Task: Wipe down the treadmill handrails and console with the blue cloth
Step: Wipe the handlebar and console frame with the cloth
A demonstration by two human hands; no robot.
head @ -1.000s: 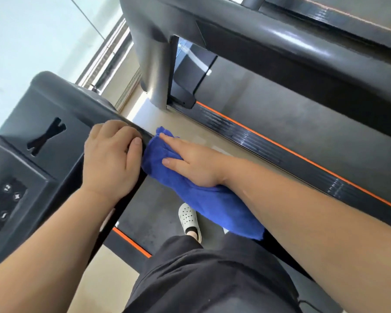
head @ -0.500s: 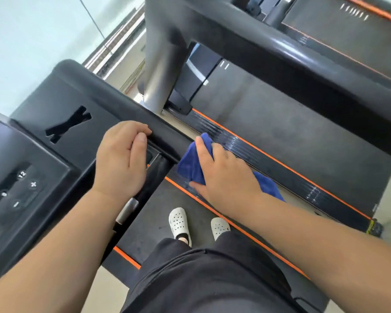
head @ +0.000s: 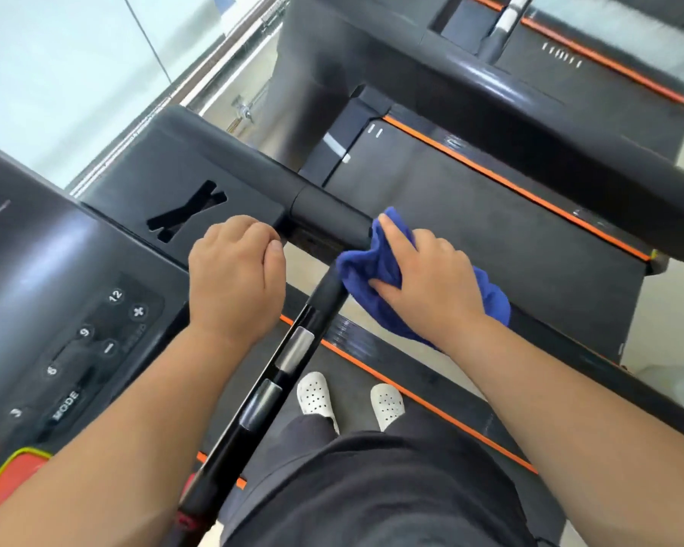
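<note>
Change: since 0.5 s ago the right hand and blue cloth sit at the black handrail's end, the view has tilted, and more of the console and front bar shows.
Console [head: 76, 246]: far left, dark and glossy — buttons marked 12, 9, 6, 3, plus, minus and MODE; an X-shaped cutout lies further right on the panel.
Left hand [head: 235, 280]: fingers curled under and pressed together in a loose fist, resting at the console's edge, holding nothing visible.
Front bar [head: 293, 357]: black, with 2 silver sensor plates, running diagonally between the forearms.
Handrail [head: 328, 211]: its rounded end touches the cloth.
Blue cloth [head: 376, 262]: bunched against the handrail end and the top of the front bar.
Right hand [head: 427, 278]: fingers slightly spread — pressing the cloth down, thumb tucked into its folds.
Below: 2 white perforated shoes [head: 316, 394] on the belt.
</note>
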